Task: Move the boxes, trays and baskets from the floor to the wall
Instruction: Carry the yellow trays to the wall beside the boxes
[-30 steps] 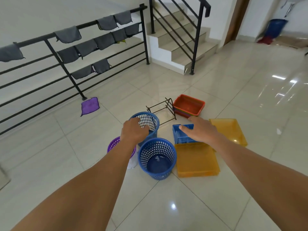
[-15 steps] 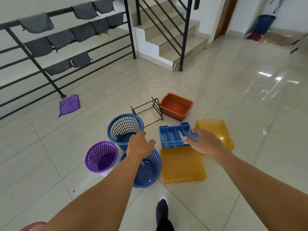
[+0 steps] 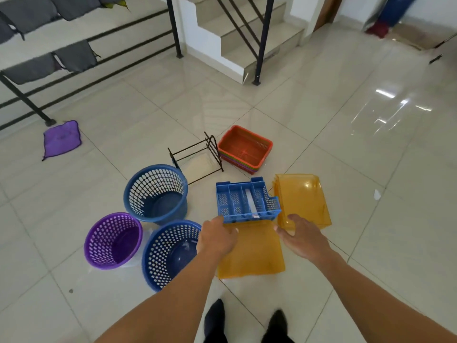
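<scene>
A blue compartment tray (image 3: 247,201) lies on the floor, its near edge over a flat orange tray (image 3: 249,253). My left hand (image 3: 217,237) reaches to the blue tray's near left corner, fingertips at its edge, gripping nothing. My right hand (image 3: 301,237) hovers with spread fingers just off the tray's near right corner, above the near edge of a stack of yellow trays (image 3: 306,194). Around them stand a red basket (image 3: 244,147) on other coloured ones, two blue round baskets (image 3: 158,191) (image 3: 170,256) and a purple round basket (image 3: 112,240).
A black wire rack (image 3: 195,157) lies between the far blue basket and the red one. A purple cloth (image 3: 61,139) lies by the railing post (image 3: 27,102) at left. Stairs (image 3: 249,45) rise behind. My shoes (image 3: 215,320) stand on open tiled floor to the right.
My left hand has moved right, from over the near blue basket to the blue tray's corner. My right hand has drawn back off the tray. The view has tilted down.
</scene>
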